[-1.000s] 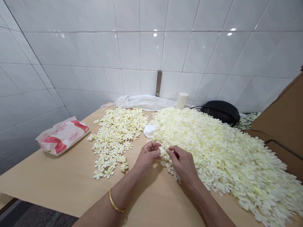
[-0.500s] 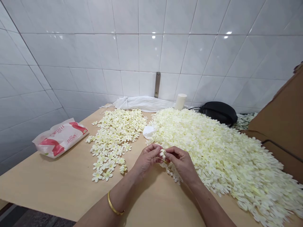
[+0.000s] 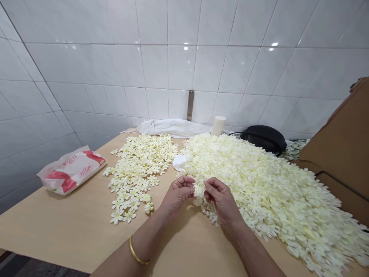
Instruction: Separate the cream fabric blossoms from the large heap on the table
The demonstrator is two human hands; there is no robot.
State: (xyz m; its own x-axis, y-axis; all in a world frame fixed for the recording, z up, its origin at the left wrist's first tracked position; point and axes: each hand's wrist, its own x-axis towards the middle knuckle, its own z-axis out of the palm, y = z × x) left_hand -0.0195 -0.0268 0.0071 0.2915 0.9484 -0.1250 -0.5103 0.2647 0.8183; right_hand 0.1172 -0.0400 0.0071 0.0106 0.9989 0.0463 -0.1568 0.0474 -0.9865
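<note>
Tan tabletop [image 3: 72,231] against white-tiled walls [image 3: 161,65]. Left hand [image 3: 176,195] and right hand [image 3: 221,200] fingertips pinch one cream artificial flower [image 3: 198,190] between them; flower heap [image 3: 259,181] just beyond.

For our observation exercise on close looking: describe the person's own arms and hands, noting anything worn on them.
No gloves and no sleeves show; both forearms are uncovered as far as the picture reaches. The left hand has a thin, smooth gold-coloured bangle round its wrist. The right hand shows no bracelet or watch.
</note>
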